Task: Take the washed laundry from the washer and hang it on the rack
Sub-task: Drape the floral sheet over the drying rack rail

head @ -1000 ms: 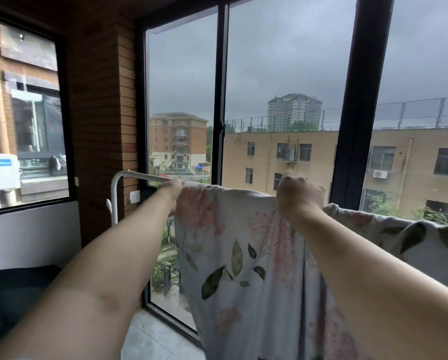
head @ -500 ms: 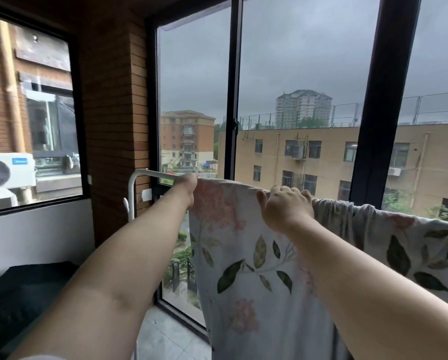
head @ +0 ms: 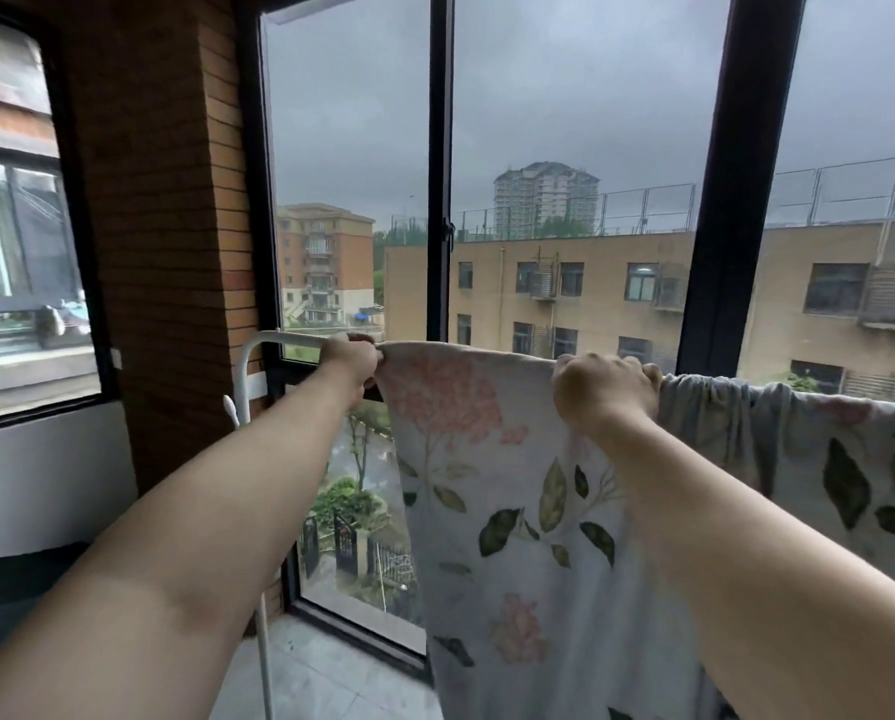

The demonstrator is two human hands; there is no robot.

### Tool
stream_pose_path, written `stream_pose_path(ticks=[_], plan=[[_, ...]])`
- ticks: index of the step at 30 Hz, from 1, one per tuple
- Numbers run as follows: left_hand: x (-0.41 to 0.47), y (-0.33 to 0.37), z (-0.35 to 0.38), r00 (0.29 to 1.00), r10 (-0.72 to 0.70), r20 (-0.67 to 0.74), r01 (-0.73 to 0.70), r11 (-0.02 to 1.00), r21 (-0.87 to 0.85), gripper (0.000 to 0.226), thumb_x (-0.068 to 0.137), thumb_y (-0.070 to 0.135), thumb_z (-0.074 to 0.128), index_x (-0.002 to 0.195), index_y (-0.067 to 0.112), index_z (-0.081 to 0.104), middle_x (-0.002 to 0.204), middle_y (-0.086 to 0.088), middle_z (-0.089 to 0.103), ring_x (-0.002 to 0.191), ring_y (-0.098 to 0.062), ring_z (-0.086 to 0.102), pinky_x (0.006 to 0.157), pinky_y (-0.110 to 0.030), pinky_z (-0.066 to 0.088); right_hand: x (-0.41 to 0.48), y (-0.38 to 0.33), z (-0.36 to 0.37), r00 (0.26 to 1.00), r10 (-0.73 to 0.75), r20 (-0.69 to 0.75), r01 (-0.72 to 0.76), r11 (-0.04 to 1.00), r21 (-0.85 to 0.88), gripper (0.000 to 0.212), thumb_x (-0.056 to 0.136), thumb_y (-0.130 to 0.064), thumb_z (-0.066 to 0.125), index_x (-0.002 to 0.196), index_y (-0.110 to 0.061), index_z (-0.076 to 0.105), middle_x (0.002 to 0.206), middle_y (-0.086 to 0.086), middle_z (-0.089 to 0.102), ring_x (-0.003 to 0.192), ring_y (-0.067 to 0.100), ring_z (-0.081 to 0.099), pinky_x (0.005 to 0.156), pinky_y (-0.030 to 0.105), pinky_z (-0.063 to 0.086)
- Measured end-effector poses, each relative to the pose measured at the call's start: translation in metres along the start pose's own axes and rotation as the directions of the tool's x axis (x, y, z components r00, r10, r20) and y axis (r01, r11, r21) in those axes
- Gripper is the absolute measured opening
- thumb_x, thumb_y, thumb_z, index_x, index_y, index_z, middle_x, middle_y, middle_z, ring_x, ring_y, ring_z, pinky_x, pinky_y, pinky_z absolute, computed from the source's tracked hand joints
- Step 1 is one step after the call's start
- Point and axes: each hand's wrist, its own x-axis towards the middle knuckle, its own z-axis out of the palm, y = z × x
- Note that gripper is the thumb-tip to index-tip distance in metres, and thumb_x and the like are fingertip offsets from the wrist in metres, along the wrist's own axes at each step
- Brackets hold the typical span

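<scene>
A pale floral sheet (head: 518, 491) with pink blossoms and green leaves hangs over the top bar of a white drying rack (head: 258, 350) in front of the window. My left hand (head: 349, 363) grips the sheet's left top edge at the bar. My right hand (head: 604, 389) grips the sheet's top edge further right, fingers curled over the bar. To the right of that hand the sheet is bunched in folds along the bar. The washer is out of view.
Tall black-framed windows (head: 440, 200) stand just behind the rack. A brick pillar (head: 175, 226) rises at the left, with a white low wall and a dark cushion (head: 14, 579) beneath a side window. Grey floor tiles (head: 331, 678) lie below the rack's leg.
My hands have spread apart along the bar, stretching the sheet's left part flatter. The right hand dropped a little and then settled on the bar.
</scene>
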Motion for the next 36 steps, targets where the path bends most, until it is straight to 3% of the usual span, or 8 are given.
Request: stream_pose_path(ticks=[6, 12, 14, 18, 22, 27, 33, 36], plan=[[0.02, -0.015, -0.022, 0.988, 0.147, 0.047, -0.154, 0.9, 0.408, 0.016, 0.085, 0.013, 0.067, 0.085, 0.017, 0.052, 0.099, -0.012, 0.065, 0.089, -0.029, 0.065, 0.082, -0.043, 0.06, 0.008, -0.055, -0.002, 0.998, 0.057, -0.03, -0.057, 0.998, -0.014, 0.036, 0.094, -0.026, 0.037, 0.121, -0.008, 0.054, 0.119, 0.017, 0.057, 0.109, 0.032, 0.051, 0.097, 0.05, 0.036], [0.047, -0.014, -0.05, 0.806, 0.578, 0.126, -0.477, 0.508, 0.717, 0.017, 0.087, 0.025, 0.064, 0.098, 0.015, 0.055, 0.092, -0.004, 0.063, 0.089, -0.028, 0.06, 0.082, -0.04, 0.052, 0.03, -0.154, 0.032, 0.94, -0.33, -0.091, 0.34, 0.931, 0.135, 0.019, 0.095, -0.02, 0.048, 0.104, -0.01, 0.061, 0.093, 0.007, 0.064, 0.079, 0.021, 0.055, 0.069, 0.032, 0.045], [0.058, -0.01, -0.06, 0.755, 0.653, 0.06, -0.461, 0.463, 0.757, 0.017, 0.089, 0.024, 0.06, 0.103, 0.015, 0.057, 0.104, -0.009, 0.062, 0.101, -0.031, 0.057, 0.088, -0.042, 0.049, 0.031, -0.173, 0.037, 0.934, -0.355, -0.043, 0.357, 0.931, 0.079, 0.021, 0.099, -0.025, 0.044, 0.1, -0.012, 0.061, 0.091, 0.008, 0.065, 0.076, 0.023, 0.056, 0.068, 0.033, 0.044], [0.124, -0.009, -0.108, 0.865, 0.501, -0.008, -0.262, 0.466, 0.845, 0.03, 0.097, 0.041, 0.046, 0.112, 0.02, 0.061, 0.125, -0.009, 0.059, 0.119, -0.032, 0.049, 0.097, -0.039, 0.04, 0.044, -0.214, 0.077, 0.946, -0.319, -0.05, 0.318, 0.948, -0.027, 0.036, 0.104, -0.027, 0.03, 0.104, -0.015, 0.065, 0.087, 0.007, 0.065, 0.071, 0.024, 0.054, 0.065, 0.033, 0.042], [0.183, -0.017, -0.157, 0.899, 0.395, 0.187, -0.381, 0.499, 0.778, 0.044, 0.098, 0.053, 0.032, 0.101, 0.033, 0.071, 0.112, -0.003, 0.066, 0.116, -0.03, 0.052, 0.098, -0.043, 0.045, 0.056, -0.249, 0.109, 0.941, -0.262, -0.214, 0.238, 0.963, -0.129, 0.057, 0.105, -0.037, 0.018, 0.08, -0.016, 0.064, 0.056, 0.0, 0.044, 0.056, 0.02, 0.048, 0.061, 0.032, 0.03], [0.203, -0.013, -0.19, 0.89, 0.348, 0.293, -0.445, 0.803, 0.397, 0.023, 0.093, 0.032, 0.061, 0.084, 0.023, 0.081, 0.089, 0.005, 0.077, 0.101, -0.015, 0.068, 0.101, -0.039, 0.05, 0.058, -0.304, 0.131, 0.921, -0.301, -0.247, 0.291, 0.954, -0.075, 0.046, 0.106, -0.033, 0.022, 0.068, -0.02, 0.045, 0.053, -0.002, 0.031, 0.057, 0.021, 0.044, 0.068, 0.036, 0.028], [0.222, -0.018, -0.208, 0.76, 0.471, 0.447, -0.624, 0.72, 0.303, 0.012, 0.087, 0.016, 0.074, 0.096, 0.019, 0.079, 0.089, 0.007, 0.077, 0.089, -0.012, 0.07, 0.09, -0.032, 0.056, 0.066, -0.351, 0.154, 0.912, -0.254, -0.323, 0.232, 0.967, -0.106, 0.049, 0.104, -0.035, 0.023, 0.069, -0.018, 0.054, 0.059, 0.0, 0.051, 0.055, 0.021, 0.042, 0.068, 0.036, 0.026], [0.238, -0.024, -0.209, 0.671, 0.538, 0.51, -0.713, 0.656, 0.247, 0.013, 0.086, 0.02, 0.075, 0.096, 0.025, 0.08, 0.082, 0.01, 0.076, 0.073, -0.013, 0.068, 0.068, -0.031, 0.057, 0.066, -0.37, 0.157, 0.913, -0.227, -0.339, 0.196, 0.973, -0.124, 0.052, 0.103, -0.035, 0.023, 0.074, -0.017, 0.062, 0.073, 0.007, 0.067, 0.062, 0.024, 0.043, 0.072, 0.038, 0.027]])
